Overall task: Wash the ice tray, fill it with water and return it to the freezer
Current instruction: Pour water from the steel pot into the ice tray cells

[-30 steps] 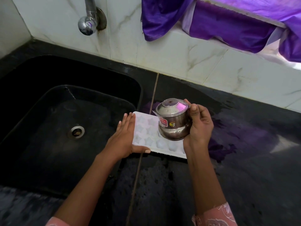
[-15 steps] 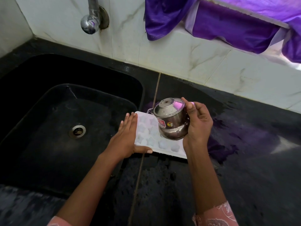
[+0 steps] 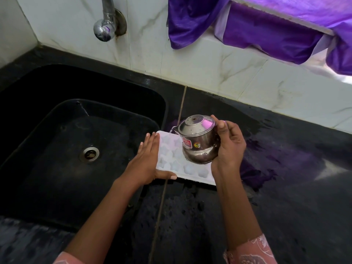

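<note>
- My left grip (image 3: pixel 146 159) lies flat against the left end of the tray (image 3: pixel 171 157). The fingers are straight and together, and the thumb runs along the near edge. It steadies the tray and is not clenched on it.
- My right grip (image 3: pixel 230 147) is wrapped round a steel pot (image 3: pixel 200 141), with the thumb up by the domed top and the fingers curled behind the belly.
- The pot hangs over the right half of the tray, tipped to the left. Its small lip is above the tray's far-left corner, and a thin thread of water (image 3: pixel 172 130) shows at the lip.
- The tray is white with star-shaped cells. It sits on the black worktop (image 3: pixel 285 187), just beside the right rim of the sink (image 3: pixel 57 149), and several cells look glossy and wet.
- The pot's side carries a red label (image 3: pixel 187 143). It has white lettering that is too small and blurred for me to read.
- Next to the label is a round sticker (image 3: pixel 197 145), dark with a yellow-green mark that looks like a "3". I cannot make out anything more on it.
- Drops cling to the pot's top and belly, and the steel picks up a pink-purple reflection.
- The sink is black, with a metal drain (image 3: pixel 89 154) in its floor.
- A chrome tap (image 3: pixel 105 25) comes out of the white marbled wall above the sink, well away from the tray.
- A purple cloth (image 3: pixel 266 29) hangs over a ledge at the upper right, and its colour is mirrored in the wet worktop to the right of the tray.
- A pink patterned sleeve (image 3: pixel 253 252) covers my right forearm near the bottom edge.
</note>
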Motion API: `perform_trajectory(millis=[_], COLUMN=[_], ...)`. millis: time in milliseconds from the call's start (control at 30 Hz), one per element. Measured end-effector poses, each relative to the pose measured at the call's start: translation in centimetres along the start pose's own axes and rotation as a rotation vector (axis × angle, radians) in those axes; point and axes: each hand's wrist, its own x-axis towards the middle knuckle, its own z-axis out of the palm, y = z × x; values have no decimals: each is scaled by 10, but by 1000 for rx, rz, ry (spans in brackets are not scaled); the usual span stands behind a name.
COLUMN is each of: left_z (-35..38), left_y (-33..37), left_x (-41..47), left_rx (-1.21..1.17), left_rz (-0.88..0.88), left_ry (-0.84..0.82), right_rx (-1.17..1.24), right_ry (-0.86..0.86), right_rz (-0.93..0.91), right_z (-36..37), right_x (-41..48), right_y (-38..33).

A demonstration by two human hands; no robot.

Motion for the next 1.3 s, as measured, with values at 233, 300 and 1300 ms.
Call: perform_trajectory(millis=[233,300,1300], left_z=[-1,0,5], left_y=[3,3,2], left_x=[0,0,0], left_rx=[-3,-2,-83], left_rz=[-22,-34,-42], left_ry=[-34,-39,-13], right_rx=[89,107,-38], right_ry=[30,46,272], right_rz=[27,23,-165], right_z=[-8,-14,-143], right_x=[1,2,1], right_y=[-5,-10,-48])
